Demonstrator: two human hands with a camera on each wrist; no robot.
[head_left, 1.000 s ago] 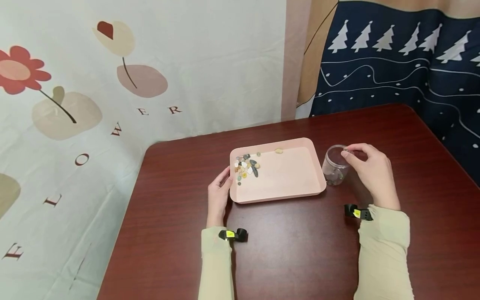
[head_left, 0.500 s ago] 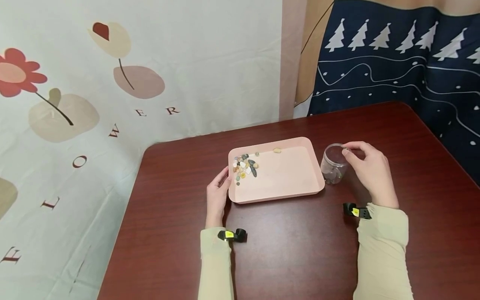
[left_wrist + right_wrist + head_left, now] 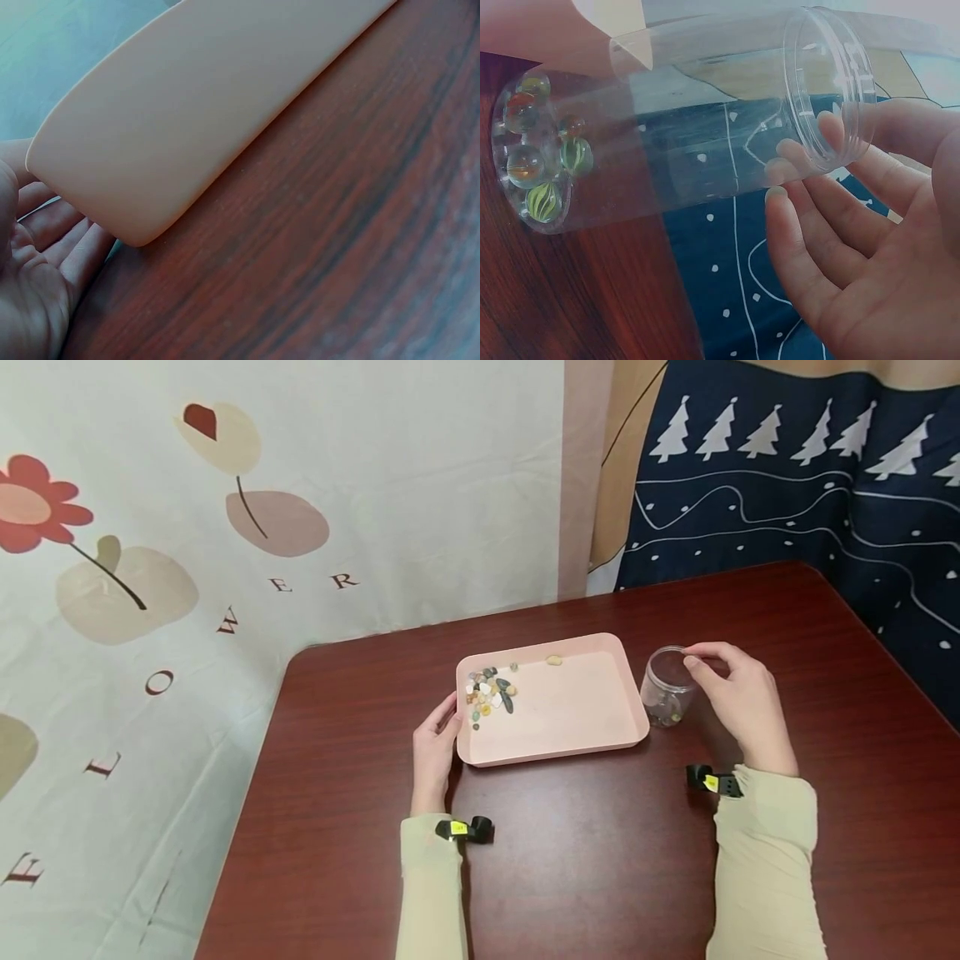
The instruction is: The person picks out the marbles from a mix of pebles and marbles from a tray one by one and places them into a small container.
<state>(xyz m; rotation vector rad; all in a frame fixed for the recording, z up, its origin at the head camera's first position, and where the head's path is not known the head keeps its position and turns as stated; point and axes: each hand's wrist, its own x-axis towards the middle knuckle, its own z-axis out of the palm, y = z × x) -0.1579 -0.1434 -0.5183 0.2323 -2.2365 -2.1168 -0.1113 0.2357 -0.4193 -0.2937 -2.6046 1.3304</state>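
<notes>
My left hand [image 3: 433, 752] rests at the left end of a pink tray [image 3: 570, 714], its fingers extended along the outside of the wall [image 3: 150, 127] in the left wrist view. A clear round jar [image 3: 667, 687] stands upright without a lid beside the tray's right end. In the right wrist view several glass marbles [image 3: 525, 166] lie at its bottom, some with green or orange swirls. My right hand [image 3: 750, 702] is at the jar's mouth, with thumb and fingertips right at the rim [image 3: 840, 90] and slightly apart; no object shows between them.
Several small pebbles [image 3: 491, 691], white, dark, yellow and green, lie in the tray's left part. A lone yellowish pebble [image 3: 554, 660] sits by its far wall. Under everything is a dark red-brown table [image 3: 585, 843]. Printed cloths [image 3: 420, 485] hang behind it.
A yellow-green marble now shows at the bottom right of the jar, where none was visible before. Both hands and the tray stay in place; the head view shifted slightly.
</notes>
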